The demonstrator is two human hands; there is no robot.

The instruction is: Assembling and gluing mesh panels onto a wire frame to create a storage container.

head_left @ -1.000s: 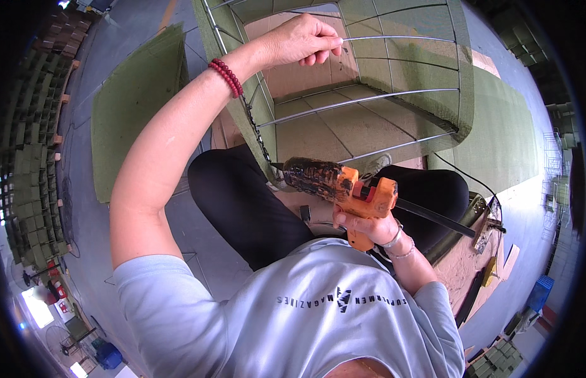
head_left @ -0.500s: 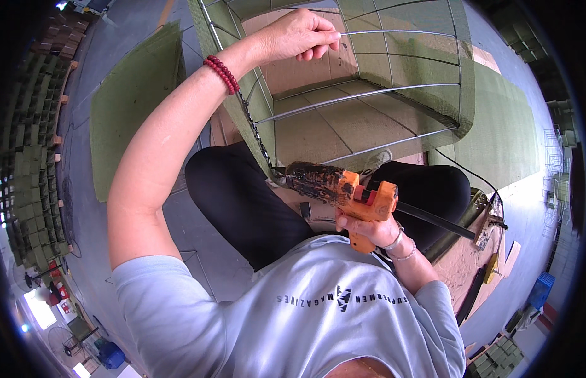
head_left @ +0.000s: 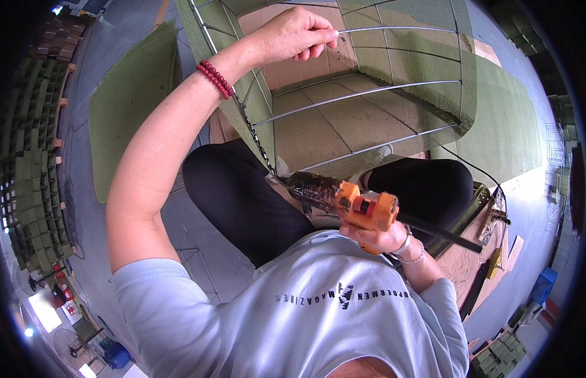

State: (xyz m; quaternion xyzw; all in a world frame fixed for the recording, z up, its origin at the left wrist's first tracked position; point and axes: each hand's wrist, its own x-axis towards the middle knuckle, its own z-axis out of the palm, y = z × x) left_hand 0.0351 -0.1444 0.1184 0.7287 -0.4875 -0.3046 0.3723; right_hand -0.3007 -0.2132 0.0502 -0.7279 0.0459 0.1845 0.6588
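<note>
I see the left hand (head_left: 296, 34) at 12 o'clock, fingers pinching a stiff wire frame (head_left: 368, 94). The right hand (head_left: 381, 238) grips the orange glue gun (head_left: 359, 208), light, at 4 o'clock; best held by its handle.

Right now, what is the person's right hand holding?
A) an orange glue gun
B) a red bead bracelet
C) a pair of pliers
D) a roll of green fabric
A: the right hand grips the handle of an orange glue gun, its darkened nozzle pointing at the wire frame.
</note>
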